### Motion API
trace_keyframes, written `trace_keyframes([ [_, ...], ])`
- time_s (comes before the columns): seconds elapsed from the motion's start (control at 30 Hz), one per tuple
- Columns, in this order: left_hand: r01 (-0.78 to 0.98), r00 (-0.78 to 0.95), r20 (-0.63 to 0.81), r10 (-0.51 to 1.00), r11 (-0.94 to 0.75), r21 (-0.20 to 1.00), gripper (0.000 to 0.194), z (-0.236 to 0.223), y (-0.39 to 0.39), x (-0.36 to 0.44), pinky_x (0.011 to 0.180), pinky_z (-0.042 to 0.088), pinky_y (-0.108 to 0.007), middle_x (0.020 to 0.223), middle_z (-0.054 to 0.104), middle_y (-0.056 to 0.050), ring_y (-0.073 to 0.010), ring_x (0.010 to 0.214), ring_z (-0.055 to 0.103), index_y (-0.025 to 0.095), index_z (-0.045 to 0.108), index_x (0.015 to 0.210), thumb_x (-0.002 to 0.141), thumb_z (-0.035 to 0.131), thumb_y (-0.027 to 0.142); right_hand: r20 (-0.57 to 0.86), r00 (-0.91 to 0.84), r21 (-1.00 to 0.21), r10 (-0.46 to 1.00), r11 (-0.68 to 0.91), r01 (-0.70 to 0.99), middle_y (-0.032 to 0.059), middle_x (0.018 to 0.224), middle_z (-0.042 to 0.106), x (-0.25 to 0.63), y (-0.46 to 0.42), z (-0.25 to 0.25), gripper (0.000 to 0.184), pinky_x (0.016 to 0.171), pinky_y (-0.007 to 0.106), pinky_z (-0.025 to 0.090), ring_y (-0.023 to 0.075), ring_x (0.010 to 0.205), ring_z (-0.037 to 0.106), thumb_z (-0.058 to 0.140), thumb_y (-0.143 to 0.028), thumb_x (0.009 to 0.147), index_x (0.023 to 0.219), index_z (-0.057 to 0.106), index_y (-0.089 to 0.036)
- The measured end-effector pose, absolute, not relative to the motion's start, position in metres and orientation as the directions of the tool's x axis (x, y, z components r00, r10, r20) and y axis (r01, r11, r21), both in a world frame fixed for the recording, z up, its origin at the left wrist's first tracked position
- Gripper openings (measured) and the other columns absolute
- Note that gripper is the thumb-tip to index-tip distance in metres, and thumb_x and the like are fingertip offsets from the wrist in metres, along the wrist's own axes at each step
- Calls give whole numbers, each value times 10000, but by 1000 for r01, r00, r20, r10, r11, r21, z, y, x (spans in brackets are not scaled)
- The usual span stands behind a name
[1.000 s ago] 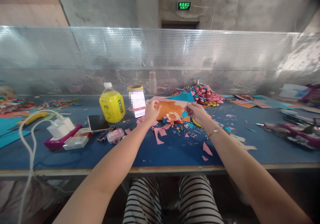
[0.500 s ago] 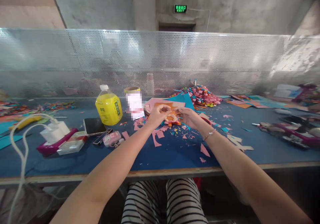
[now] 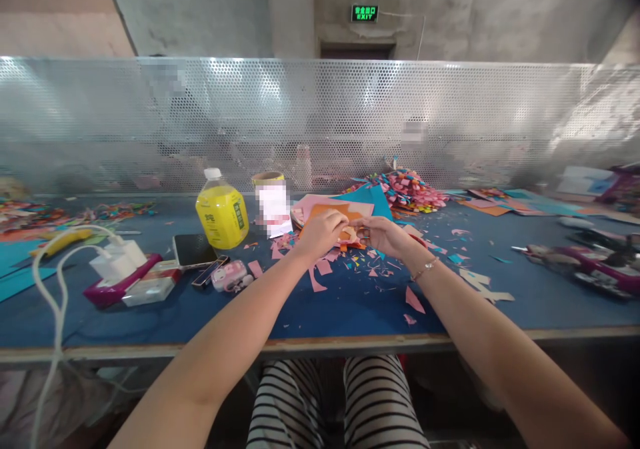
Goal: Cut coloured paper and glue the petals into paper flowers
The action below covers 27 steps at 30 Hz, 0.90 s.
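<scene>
My left hand point(image 3: 323, 234) is closed, thumb and fingers pressed together over the scraps. What it holds, if anything, is hidden. Close to its right, my right hand point(image 3: 384, 234) has its fingertips pinched together and turned toward the left one. Whatever is in that pinch is too small to name. A pale, peach-coloured paper piece point(image 3: 351, 234) shows between the hands, partly covered by the left fingers. Beneath and behind them lie sheets of orange paper point(image 3: 330, 209), pink paper point(image 3: 361, 211) and blue paper point(image 3: 381, 199).
Pink scraps point(image 3: 324, 267) litter the blue table point(image 3: 320, 322). A yellow drink bottle point(image 3: 223, 215), a phone point(image 3: 194, 251) and a purple power strip point(image 3: 107, 291) stand to the left. Behind is a heap of cut paper point(image 3: 410, 192); a purple tool point(image 3: 590, 265) lies right.
My left hand has turned and closed over the pale ring-shaped piece, which showed more fully before. My right hand stays beside it. The whole view has shifted slightly.
</scene>
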<state>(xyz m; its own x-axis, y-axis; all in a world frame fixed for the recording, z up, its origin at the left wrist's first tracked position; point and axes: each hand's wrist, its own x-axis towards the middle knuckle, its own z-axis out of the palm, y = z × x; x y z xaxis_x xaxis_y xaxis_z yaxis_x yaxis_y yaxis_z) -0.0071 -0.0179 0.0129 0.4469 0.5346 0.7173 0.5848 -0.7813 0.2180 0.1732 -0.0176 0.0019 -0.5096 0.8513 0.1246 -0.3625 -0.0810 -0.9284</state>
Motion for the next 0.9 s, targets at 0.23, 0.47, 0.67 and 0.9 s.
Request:
trace_keyframes([
  [0.23,716,534,621,575,-698,31,218,16,-21,-9,759,420,-319,837,586,-84,-180,838,525,144,510,786,874,314,180,50,-542,-936,839,-150,-319,25,742,623,179,-19,5,172,586,196,459,84,619,542,599,-224,687,823,668,-145],
  [0.47,862,505,320,802,-490,-132,236,10,-4,-28,732,400,-323,935,563,-162,-213,841,536,81,532,847,761,318,27,124,-206,-952,971,58,-300,-32,606,525,196,-1,8,180,489,160,387,50,504,457,593,-239,674,842,621,-181],
  [0.67,963,206,323,924,-250,102,220,8,6,-37,671,414,-288,828,624,-99,-200,796,574,139,592,795,789,373,163,341,-1,-647,940,236,725,56,738,636,205,7,-1,153,590,207,393,133,674,552,505,-219,714,737,639,-149],
  [0.9,928,206,419,884,-312,202,233,4,8,-41,683,442,-282,866,660,-60,-193,794,603,189,651,831,723,452,133,215,-150,-246,965,202,948,59,973,659,199,-2,-2,236,691,209,417,182,859,599,494,-182,753,906,673,-180],
])
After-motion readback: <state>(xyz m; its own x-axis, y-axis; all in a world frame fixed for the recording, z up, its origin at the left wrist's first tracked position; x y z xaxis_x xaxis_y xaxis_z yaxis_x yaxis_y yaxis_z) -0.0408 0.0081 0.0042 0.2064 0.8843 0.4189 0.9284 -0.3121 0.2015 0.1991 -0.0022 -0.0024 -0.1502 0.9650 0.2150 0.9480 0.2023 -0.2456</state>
